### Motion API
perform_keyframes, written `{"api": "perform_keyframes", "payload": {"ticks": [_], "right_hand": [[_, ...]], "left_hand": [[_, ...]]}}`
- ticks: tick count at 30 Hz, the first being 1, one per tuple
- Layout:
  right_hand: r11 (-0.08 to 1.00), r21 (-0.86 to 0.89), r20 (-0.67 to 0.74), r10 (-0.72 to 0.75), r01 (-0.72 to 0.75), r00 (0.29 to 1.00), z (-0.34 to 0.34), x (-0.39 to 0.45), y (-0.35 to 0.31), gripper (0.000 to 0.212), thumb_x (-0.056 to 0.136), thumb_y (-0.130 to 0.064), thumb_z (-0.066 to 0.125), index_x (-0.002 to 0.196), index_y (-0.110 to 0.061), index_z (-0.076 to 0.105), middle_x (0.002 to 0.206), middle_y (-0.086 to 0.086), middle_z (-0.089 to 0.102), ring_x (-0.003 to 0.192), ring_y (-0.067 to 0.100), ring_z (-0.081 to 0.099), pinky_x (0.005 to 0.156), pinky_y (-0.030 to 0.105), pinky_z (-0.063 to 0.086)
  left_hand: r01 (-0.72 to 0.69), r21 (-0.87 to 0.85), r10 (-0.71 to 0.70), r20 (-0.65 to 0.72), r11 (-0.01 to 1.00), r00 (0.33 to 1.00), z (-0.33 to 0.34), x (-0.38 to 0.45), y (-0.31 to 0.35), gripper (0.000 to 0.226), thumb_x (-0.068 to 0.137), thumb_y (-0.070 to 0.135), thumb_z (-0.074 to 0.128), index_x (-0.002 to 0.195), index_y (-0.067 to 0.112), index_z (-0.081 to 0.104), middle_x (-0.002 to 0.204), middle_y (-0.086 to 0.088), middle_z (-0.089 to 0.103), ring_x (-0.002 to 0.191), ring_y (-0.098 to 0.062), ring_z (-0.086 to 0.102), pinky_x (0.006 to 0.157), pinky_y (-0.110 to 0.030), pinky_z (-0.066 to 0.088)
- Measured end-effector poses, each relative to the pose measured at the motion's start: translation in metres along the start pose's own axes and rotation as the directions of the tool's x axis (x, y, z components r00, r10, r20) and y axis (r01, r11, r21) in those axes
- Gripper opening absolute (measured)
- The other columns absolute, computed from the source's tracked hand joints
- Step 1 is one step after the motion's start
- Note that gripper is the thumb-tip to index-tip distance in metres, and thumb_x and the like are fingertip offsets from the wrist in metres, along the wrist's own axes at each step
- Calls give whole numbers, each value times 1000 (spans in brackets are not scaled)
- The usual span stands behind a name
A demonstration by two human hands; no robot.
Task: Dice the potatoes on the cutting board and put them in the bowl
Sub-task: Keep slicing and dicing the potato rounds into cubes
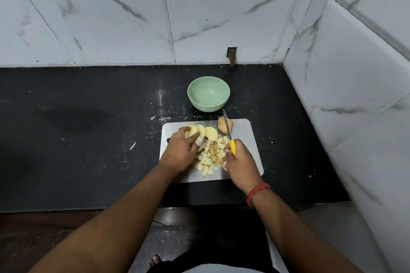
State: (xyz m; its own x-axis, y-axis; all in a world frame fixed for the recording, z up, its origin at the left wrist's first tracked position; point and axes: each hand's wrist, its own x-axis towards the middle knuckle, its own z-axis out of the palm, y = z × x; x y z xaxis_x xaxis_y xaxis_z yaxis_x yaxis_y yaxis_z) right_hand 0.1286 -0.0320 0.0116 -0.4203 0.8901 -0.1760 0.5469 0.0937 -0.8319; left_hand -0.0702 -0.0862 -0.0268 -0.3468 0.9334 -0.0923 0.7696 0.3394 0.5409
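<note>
A grey cutting board (248,139) lies on the black counter. Pale potato slices (210,133) overlap along its far left, and my left hand (180,153) rests its fingers on the leftmost ones. A heap of small potato cubes (209,159) fills the board's middle between my hands. My right hand (240,162) grips the yellow handle of a knife (228,131), whose blade points away over an unpeeled potato piece (223,125) at the far edge. The pale green bowl (208,93) stands empty just beyond the board.
The black counter (88,139) stretches left of the board, with scattered crumbs and a white scrap (132,145). Marble-tiled walls close the back and the right side. The counter's front edge runs just below the board.
</note>
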Motion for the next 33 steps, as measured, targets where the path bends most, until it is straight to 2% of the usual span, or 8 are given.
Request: {"api": "perform_keyframes", "payload": {"ticks": [5,10,13,17,21,26,29,33], "right_hand": [[999,26,26,-23,22,999,-2,-8,-3,11,102,-15,40,101,-17,51,102,-1,59,91,8,63,59,7,42],[999,46,28,-8,7,1000,-5,-14,0,12,102,-15,40,100,-18,51,102,-1,58,83,7,65,75,34,58],[999,39,27,-9,8,1000,-6,-16,0,12,102,-15,40,100,-18,51,102,0,58,82,8,65,77,34,58],[999,51,31,-6,5,999,-7,-19,-2,12,102,-15,40,104,-17,52,105,-1,57,83,8,64,78,32,58],[999,35,20,-2,2,1000,-10,-22,-1,11,103,-16,41,102,-17,52,102,1,59,79,7,63,76,29,57],[999,30,14,15,-16,1000,-11,-27,2,11,103,-19,40,99,-19,51,100,1,61,76,6,64,77,33,57],[999,39,10,21,-21,1000,-12,-29,4,12,103,-18,40,99,-20,52,101,2,62,76,7,65,77,33,57],[999,36,9,37,-37,999,-13,-32,5,12,102,-18,40,98,-20,52,100,2,63,76,7,65,71,26,55]], "left_hand": [[5,5,-5,9,1000,1000,-11,3,1,60,105,55,28,151,24,50,156,-6,38,137,-27,44,114,-40,36],[-72,153,69,22,986,997,-18,4,-3,52,109,40,34,156,17,41,154,-11,44,130,-33,53,107,-41,43],[-84,173,84,5,981,996,-19,4,-1,47,110,34,35,148,10,49,145,-14,53,124,-35,56,101,-42,45],[69,125,-53,-130,990,990,-17,7,3,27,109,31,39,115,11,55,118,-11,61,93,-33,57,72,-36,38],[93,170,-56,-209,981,976,-15,7,4,32,108,39,42,121,12,54,119,-8,55,85,-26,51,67,-38,43],[88,313,-1,-270,946,963,-11,13,-2,41,104,41,51,119,3,59,120,-13,53,106,-31,53,85,-44,51],[114,364,-33,-222,924,974,-10,16,-4,42,101,39,53,125,4,55,125,-13,55,114,-31,51,96,-44,46],[80,400,-46,-94,913,994,-7,23,-7,63,102,44,51,151,9,34,148,-12,45,136,-34,39,116,-47,31]]}}
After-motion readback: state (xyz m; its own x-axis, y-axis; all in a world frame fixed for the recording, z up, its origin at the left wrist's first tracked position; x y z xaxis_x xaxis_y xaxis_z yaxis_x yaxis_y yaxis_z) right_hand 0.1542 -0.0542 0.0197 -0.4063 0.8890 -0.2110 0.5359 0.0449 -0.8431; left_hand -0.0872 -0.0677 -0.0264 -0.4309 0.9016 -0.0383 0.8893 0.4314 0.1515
